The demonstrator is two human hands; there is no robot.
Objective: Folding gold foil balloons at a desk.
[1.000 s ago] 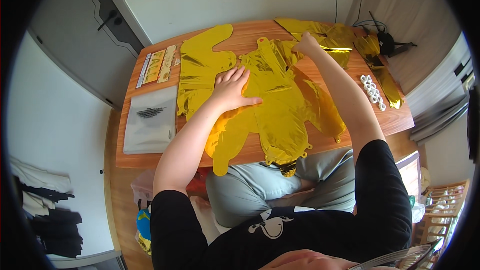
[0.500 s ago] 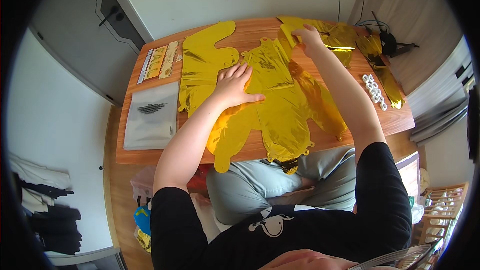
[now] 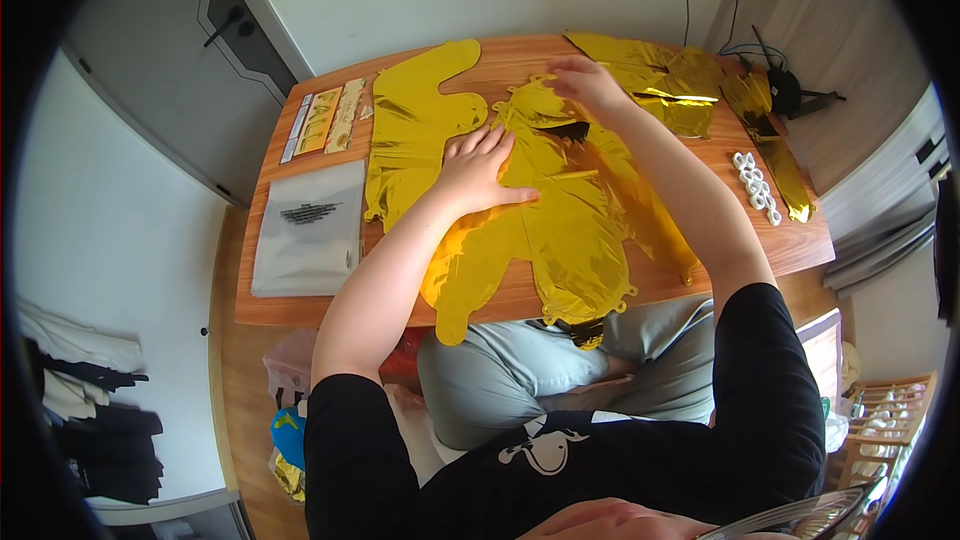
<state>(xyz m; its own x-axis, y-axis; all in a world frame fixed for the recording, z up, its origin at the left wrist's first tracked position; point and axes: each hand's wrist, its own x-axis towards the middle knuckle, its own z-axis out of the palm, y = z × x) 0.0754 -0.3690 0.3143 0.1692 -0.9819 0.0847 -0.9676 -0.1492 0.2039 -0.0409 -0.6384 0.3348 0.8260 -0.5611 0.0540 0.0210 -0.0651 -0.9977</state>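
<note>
Several flat gold foil balloons lie spread on the wooden table. My left hand (image 3: 482, 172) rests flat on the middle foil balloon (image 3: 575, 225), fingers together and thumb stretched to the right. At that balloon's far end, my right hand (image 3: 592, 88) has its fingers and thumb closed at the raised foil edge; the fingertips are partly hidden. A dark fold shows in the foil just below this hand. Another gold foil piece (image 3: 415, 105), with rounded lobes, lies to the left, partly under the middle one. The middle balloon's near end hangs over the table's front edge.
On the left lie a clear plastic bag (image 3: 308, 240) with small dark marks and some printed cards (image 3: 325, 122). More gold foil (image 3: 680, 80) covers the back right, near a black stand (image 3: 790, 90). Several white ribbon rolls (image 3: 755, 188) sit at the right edge of the wooden table (image 3: 655, 285).
My right hand has moved left with the far end of the foil, which now looks raised and creased. My left hand stays pressed on the balloon.
</note>
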